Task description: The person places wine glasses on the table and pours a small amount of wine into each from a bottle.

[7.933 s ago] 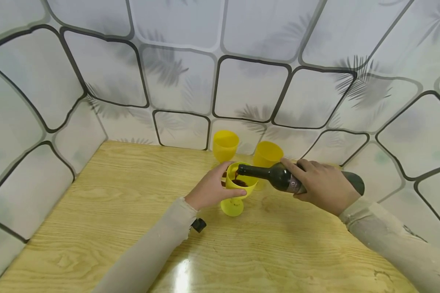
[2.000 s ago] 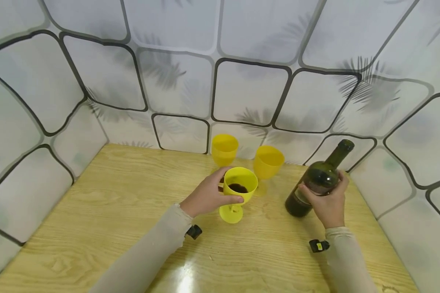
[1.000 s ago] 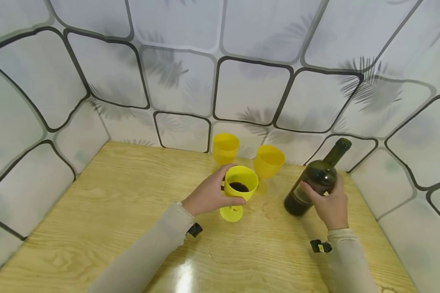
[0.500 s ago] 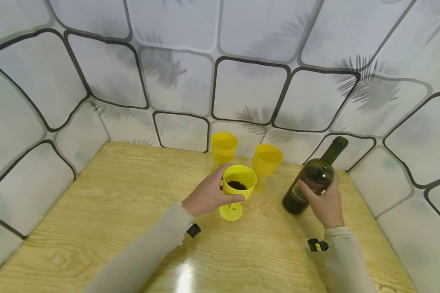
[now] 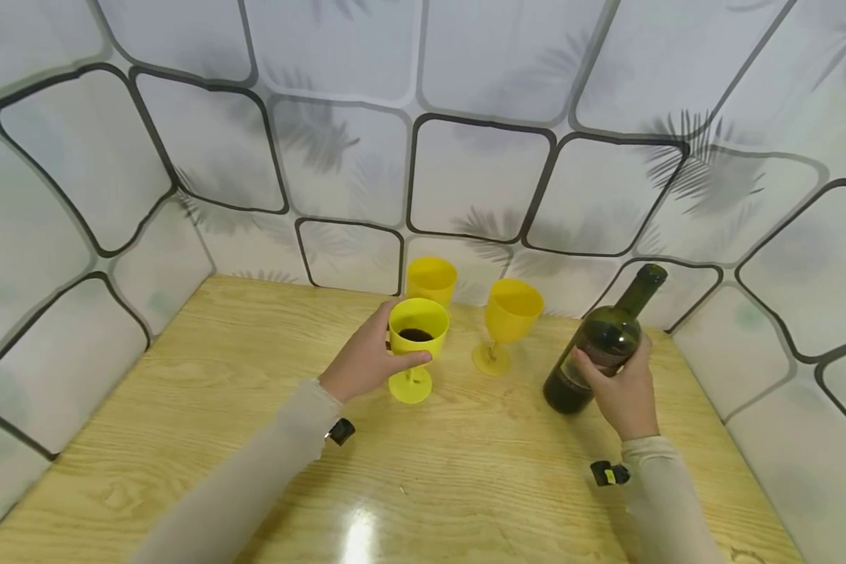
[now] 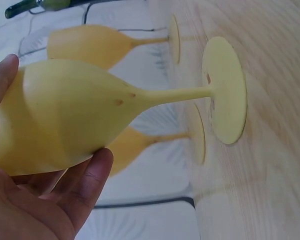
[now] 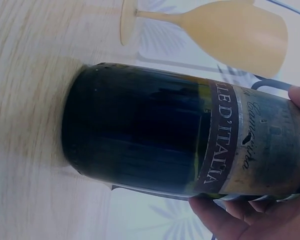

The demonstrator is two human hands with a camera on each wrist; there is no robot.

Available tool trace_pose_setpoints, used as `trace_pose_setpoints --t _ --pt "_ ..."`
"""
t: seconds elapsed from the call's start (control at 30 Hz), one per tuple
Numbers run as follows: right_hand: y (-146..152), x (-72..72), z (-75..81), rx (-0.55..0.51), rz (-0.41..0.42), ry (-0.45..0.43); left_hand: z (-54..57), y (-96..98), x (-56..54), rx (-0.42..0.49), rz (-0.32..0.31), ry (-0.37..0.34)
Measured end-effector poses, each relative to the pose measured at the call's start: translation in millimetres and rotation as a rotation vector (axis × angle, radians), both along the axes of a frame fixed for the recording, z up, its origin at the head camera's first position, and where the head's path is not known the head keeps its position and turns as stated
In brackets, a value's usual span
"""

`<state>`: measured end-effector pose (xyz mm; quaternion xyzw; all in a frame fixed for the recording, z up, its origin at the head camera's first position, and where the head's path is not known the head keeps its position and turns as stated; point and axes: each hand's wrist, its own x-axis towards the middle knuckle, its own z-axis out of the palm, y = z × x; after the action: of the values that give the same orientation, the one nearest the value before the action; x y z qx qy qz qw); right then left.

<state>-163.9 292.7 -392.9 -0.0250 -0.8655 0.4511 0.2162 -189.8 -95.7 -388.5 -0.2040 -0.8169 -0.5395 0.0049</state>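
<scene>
My left hand [image 5: 370, 352] grips the bowl of a yellow goblet [image 5: 423, 317] that has dark liquid in it; the goblet is upright. In the left wrist view, fingers and thumb wrap the goblet's bowl [image 6: 65, 110], and its round foot [image 6: 227, 90] is at or just over the tabletop; I cannot tell if it touches. My right hand [image 5: 627, 395] holds a dark green wine bottle [image 5: 609, 329] around its labelled body, upright at the right side. The bottle's base [image 7: 80, 125] appears to rest on the wood in the right wrist view.
Two more yellow goblets stand near the back wall: one [image 5: 511, 317] between the held goblet and the bottle, another [image 5: 432, 276] partly hidden behind the held one. The wooden table [image 5: 465, 486] meets patterned walls [image 5: 482, 172] at the back and sides.
Earlier, the right hand poured dark liquid from the tilted bottle into the goblet; the bottle then came upright at the right. Over the last half second, the left hand moved the goblet leftward and slightly back.
</scene>
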Motion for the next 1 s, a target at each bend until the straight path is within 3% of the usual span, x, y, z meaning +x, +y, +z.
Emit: trace_pose_setpoints --t 0.23,0.47,0.77,1.0 --pt "0 0.5 -3.4 0.012 -0.031 -0.023 -1.3 -27.0 -11.4 -0.023 0.115 -0.007" --pt "1 1.3 -3.0 0.010 -0.026 -0.026 -2.9 -47.1 -29.6 -0.012 0.211 -0.005" --pt "1 -0.9 -3.3 0.002 -0.006 -0.012 -4.1 -58.4 -52.8 0.022 0.333 -0.011" --pt "0 -1.6 -2.9 0.004 0.015 -0.017 -11.1 -63.1 -71.7 0.036 0.422 0.025"
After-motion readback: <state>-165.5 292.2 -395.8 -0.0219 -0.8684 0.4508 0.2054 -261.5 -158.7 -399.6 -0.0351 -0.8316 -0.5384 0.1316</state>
